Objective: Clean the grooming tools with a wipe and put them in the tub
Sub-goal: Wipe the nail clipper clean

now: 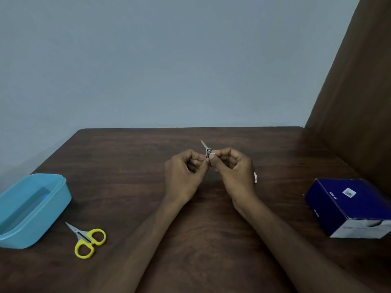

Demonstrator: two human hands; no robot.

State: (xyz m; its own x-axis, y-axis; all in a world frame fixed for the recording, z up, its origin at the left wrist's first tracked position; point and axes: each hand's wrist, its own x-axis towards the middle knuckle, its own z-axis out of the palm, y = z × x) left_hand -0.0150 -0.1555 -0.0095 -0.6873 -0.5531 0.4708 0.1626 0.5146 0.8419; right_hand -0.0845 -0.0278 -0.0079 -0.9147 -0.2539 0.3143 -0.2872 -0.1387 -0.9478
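The job looks partly underway: the blue tub (31, 208) at the left edge of the surface (190, 240) seems to hold something small and blue inside, though what it is cannot be told, and the yellow-handled scissors (86, 240) lie closed on the surface just beside the tub, not yet put away. The nail clipper (208, 152) is in hand above the middle of the surface, its lever swung up and away, so its cleaning is judged the step in progress. The left hand (186, 172) pinches the clipper's body between thumb and curled fingers; the right hand (232, 170) has its grip closed on the wipe (255, 177), thumb pressed against the clipper, a white scrap showing below the palm. Both forearms reach forward, wrists near each other. A dark blue box (347, 206) sits at the right.
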